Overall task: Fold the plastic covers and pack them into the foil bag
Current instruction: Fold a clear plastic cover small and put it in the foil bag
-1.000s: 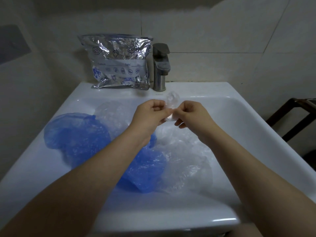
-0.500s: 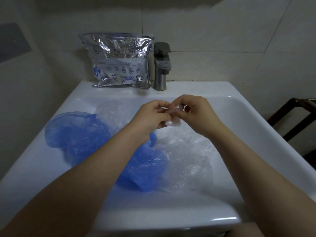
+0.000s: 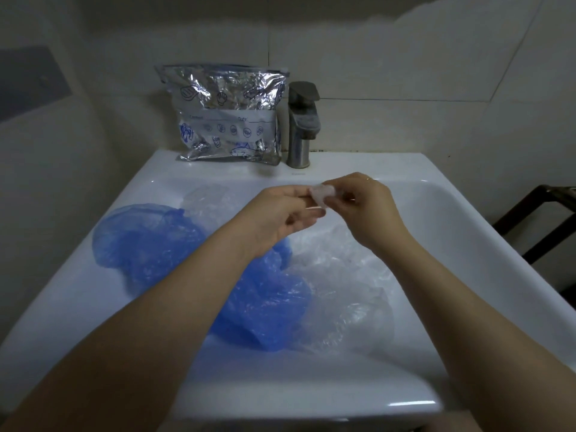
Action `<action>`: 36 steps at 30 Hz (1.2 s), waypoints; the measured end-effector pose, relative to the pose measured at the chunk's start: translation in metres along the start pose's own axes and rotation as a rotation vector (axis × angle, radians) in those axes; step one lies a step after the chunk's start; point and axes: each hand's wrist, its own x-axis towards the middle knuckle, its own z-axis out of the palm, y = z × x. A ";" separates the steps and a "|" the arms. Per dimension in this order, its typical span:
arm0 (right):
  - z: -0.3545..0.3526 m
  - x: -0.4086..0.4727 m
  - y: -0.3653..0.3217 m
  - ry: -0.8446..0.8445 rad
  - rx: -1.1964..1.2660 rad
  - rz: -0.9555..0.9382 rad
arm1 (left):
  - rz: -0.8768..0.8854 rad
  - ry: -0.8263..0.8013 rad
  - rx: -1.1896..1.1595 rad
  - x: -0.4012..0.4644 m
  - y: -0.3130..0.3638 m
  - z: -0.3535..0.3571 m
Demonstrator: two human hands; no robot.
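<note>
- clear cover now squeezed smaller than 1 s ago, fold nearly done
- left hand, right hand both pinch it
- foil bag next

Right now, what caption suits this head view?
Both hands pinch a folded clear plastic cover above the sink, foil bag waiting behind.

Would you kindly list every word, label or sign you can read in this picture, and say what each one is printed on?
"Date:" on the white label strip of the foil bag.
A second word at the left of that strip is too blurred to read.
Small blue food icons on the bag are pictures, with no readable text.
A tiny mark on the sink ledge below the faucet is too small to read.
</note>
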 end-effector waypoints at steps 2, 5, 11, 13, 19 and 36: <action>0.002 -0.002 -0.001 -0.043 0.173 0.112 | 0.019 0.058 0.240 0.000 -0.003 0.000; 0.004 -0.005 -0.002 -0.034 0.383 0.214 | 0.074 0.140 0.306 -0.001 -0.005 0.001; 0.000 -0.005 -0.006 -0.062 0.552 0.282 | 0.046 0.112 0.191 0.003 -0.003 -0.005; 0.000 -0.005 -0.010 -0.072 0.578 0.266 | 0.068 0.128 0.185 0.004 -0.002 -0.007; -0.006 0.002 -0.022 -0.057 0.676 0.290 | 0.240 0.211 0.239 0.001 0.011 -0.006; -0.011 0.121 -0.077 -0.092 0.527 0.146 | 0.548 0.484 0.606 0.067 0.102 -0.083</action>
